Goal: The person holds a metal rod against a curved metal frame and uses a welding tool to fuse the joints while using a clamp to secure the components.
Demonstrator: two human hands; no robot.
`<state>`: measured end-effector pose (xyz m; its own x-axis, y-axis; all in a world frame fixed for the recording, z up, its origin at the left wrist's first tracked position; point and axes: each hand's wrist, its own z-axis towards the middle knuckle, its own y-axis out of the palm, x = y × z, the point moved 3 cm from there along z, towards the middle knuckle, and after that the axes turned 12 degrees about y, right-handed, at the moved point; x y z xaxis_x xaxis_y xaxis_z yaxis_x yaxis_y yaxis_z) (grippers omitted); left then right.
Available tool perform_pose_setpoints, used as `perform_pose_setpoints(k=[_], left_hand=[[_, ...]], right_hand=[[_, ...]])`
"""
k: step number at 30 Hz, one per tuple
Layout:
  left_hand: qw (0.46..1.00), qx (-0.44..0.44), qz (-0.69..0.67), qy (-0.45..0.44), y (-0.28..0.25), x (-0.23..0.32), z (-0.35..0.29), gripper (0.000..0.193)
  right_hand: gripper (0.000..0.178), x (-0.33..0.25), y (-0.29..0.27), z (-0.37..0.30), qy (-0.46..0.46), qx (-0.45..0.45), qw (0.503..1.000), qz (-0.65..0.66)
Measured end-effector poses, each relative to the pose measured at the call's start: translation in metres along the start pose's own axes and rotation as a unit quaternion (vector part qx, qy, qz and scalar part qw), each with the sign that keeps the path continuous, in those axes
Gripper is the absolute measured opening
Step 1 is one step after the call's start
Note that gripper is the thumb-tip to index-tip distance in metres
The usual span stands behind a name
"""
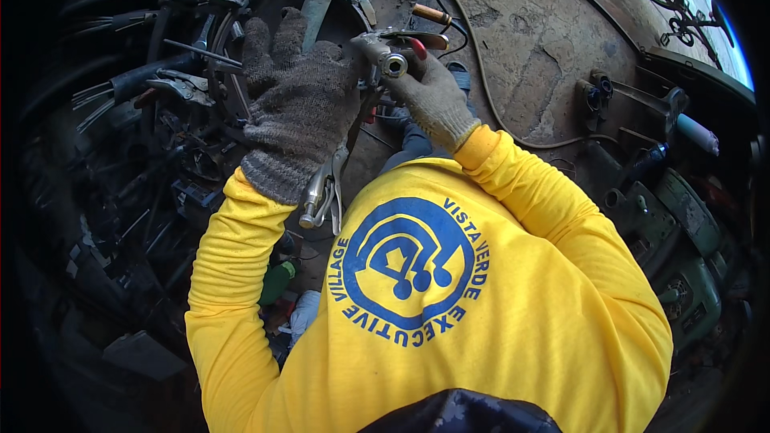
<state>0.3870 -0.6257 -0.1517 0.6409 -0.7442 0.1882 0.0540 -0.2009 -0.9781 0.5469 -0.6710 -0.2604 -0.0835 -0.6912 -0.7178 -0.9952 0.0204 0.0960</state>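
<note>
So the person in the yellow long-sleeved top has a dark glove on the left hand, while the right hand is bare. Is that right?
Not quite: the right hand is not bare. The head view shows it in a pale knitted glove. The yellow long-sleeved top and the dark glove on the left hand are as you say.

Metal tool (391,64) — grey, w/ round end — in R hand (437,102).

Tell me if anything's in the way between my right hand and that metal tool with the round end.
Nothing visible is: your right hand is right at the metal tool, glove against it. Your left hand is just to the tool's left, not between them. The underside is hidden.
</note>
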Motion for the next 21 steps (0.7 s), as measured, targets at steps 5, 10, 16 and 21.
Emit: perform_pose_setpoints(k=[5, 10, 16, 21], left_hand=[[1.0, 0.0, 0.005, -0.011, 0.008, -0.005, -0.002, 0.034], [1.0, 0.004, 0.007, -0.003, 0.01, -0.004, -0.003, 0.032], [0.999, 0.018, 0.039, 0.027, 0.01, -0.001, 0.007, 0.03], [0.992, 0.03, 0.12, 0.021, -0.026, 0.017, 0.016, 0.035]], right_hand=[[0.042, -0.001, -0.025, 0.002, 0.021, 0.03, 0.996, 0.077], [0.037, 0.01, -0.058, 0.018, -0.006, 0.059, 0.991, 0.119], [0.033, -0.039, -0.086, 0.029, -0.134, 0.104, 0.97, 0.175], [0.03, -0.129, -0.074, 0.049, -0.283, 0.057, 0.94, 0.183]])
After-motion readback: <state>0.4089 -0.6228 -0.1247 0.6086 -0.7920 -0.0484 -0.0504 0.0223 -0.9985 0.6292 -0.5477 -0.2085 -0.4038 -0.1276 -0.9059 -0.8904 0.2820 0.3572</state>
